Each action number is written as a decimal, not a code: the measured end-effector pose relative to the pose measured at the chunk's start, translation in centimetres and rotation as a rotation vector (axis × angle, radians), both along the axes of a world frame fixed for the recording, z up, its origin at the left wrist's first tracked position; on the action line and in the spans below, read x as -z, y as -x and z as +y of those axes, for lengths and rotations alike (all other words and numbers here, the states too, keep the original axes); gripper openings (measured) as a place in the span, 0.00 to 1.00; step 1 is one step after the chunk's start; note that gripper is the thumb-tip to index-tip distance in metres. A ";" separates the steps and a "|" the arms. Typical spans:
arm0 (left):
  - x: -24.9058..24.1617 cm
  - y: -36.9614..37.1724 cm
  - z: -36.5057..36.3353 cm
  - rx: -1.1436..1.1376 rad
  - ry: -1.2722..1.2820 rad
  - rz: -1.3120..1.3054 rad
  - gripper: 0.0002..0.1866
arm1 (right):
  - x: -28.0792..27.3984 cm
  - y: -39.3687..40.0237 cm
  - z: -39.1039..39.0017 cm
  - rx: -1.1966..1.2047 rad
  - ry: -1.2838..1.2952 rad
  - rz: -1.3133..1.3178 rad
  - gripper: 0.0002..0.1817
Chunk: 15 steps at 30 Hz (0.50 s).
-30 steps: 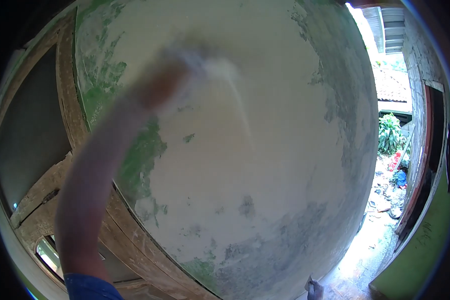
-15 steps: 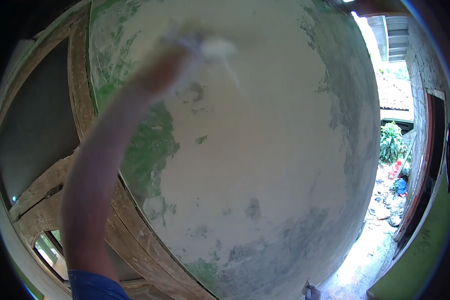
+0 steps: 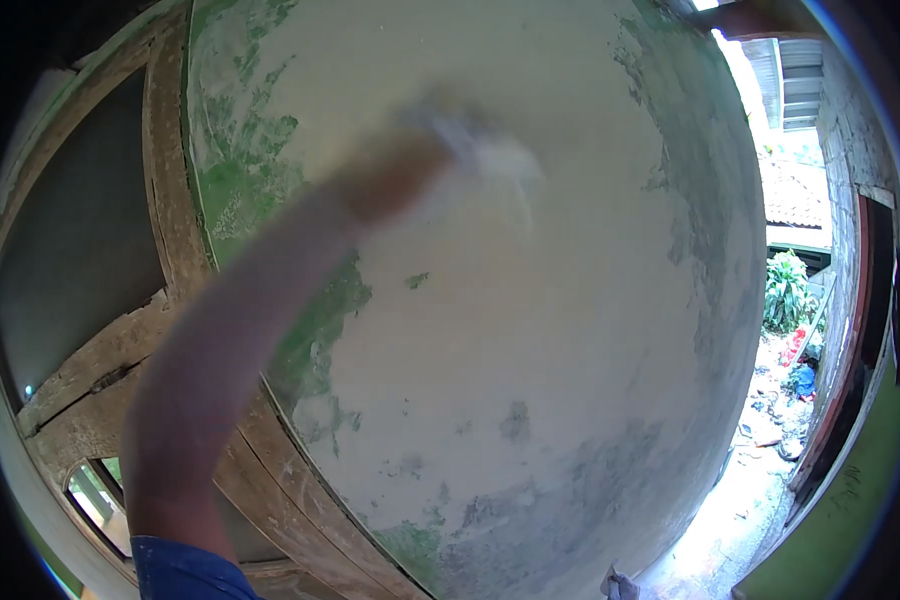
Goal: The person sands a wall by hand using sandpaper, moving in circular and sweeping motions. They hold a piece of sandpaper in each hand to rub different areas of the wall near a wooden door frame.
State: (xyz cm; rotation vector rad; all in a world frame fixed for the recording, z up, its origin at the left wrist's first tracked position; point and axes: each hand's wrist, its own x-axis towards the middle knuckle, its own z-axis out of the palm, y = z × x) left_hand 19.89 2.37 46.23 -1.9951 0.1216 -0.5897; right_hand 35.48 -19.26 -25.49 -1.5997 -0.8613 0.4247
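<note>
My left arm, in a short blue sleeve, reaches up from the lower left across the patchy wall [image 3: 570, 300]. At its end my left hand [image 3: 450, 140] is smeared by motion over the upper middle of the wall. Beyond the hand shows a pale, whitish blur [image 3: 510, 165] that moves along with it; what it is and how the fingers lie cannot be made out. My right hand is not in view.
A worn wooden frame [image 3: 165, 150] with dark panels borders the wall at left. A small grey crumpled thing [image 3: 620, 582] shows at the bottom edge. On the right are a bright passage, a green plant [image 3: 787, 290] and a dark doorway [image 3: 863, 300].
My left hand and the pale blur have moved right and down across the wall. The view has shifted slightly, so the wall sits a little further right.
</note>
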 end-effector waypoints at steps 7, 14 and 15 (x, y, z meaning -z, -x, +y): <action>-3.0 1.5 1.1 0.051 -0.154 -0.311 0.18 | -0.1 -0.3 0.5 -0.001 0.059 -0.076 0.23; 11.1 -1.5 0.2 0.237 0.023 0.267 0.20 | -0.3 -0.3 1.1 -0.003 0.018 -0.094 0.23; 8.2 -1.1 -0.4 0.000 -0.153 0.245 0.20 | -0.1 -0.3 1.1 -0.013 0.018 -0.088 0.23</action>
